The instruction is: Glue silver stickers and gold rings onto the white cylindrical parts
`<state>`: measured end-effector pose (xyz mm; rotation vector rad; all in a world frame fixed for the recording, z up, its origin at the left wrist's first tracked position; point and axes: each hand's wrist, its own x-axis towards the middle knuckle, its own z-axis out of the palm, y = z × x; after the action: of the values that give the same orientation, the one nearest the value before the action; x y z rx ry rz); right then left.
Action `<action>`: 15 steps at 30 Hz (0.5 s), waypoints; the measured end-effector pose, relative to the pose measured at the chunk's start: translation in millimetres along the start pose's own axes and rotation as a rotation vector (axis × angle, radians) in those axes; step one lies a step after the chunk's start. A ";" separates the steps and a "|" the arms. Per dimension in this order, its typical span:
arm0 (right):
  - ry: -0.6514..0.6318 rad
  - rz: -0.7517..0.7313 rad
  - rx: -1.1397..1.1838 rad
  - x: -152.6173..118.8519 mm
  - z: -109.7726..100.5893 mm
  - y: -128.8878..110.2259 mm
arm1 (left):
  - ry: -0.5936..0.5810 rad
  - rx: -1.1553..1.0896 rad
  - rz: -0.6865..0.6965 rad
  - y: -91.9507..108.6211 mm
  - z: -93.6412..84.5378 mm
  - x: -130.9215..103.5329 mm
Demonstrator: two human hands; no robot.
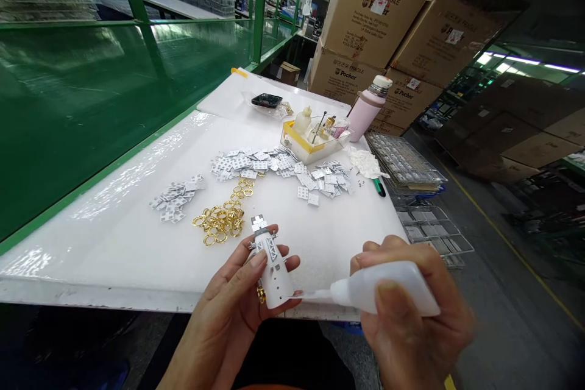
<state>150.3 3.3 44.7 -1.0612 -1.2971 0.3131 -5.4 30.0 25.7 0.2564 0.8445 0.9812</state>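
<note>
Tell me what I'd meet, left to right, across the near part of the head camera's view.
Small pile of pale plates, heap of gold rings, white cylindrical piece in the left hand, squeeze bottle in the right hand.

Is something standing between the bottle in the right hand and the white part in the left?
Nothing visible does. The bottle in the right hand points its nozzle at the lower end of the white part, which the left hand holds; contact is hard to tell.

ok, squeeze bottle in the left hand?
No, the right hand grips the squeeze bottle, while the left hand holds the white cylindrical part.
</note>
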 end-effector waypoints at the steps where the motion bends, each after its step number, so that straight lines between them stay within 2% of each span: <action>1: -0.008 -0.006 -0.007 -0.1 0.8 0.2 | -0.002 -0.009 -0.001 0.0 0.3 -0.1; 6: -0.010 -0.080 -0.045 3.1 3.0 -0.7 | -0.014 -0.027 -0.003 -0.6 1.3 -0.5; 15: -0.027 -0.102 -0.064 5.4 2.9 -1.6 | -0.019 -0.003 -0.002 0.7 3.5 -2.0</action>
<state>148.8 7.6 49.0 -1.0437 -1.3878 0.2105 -3.9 29.4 29.4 0.2619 0.8261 0.9772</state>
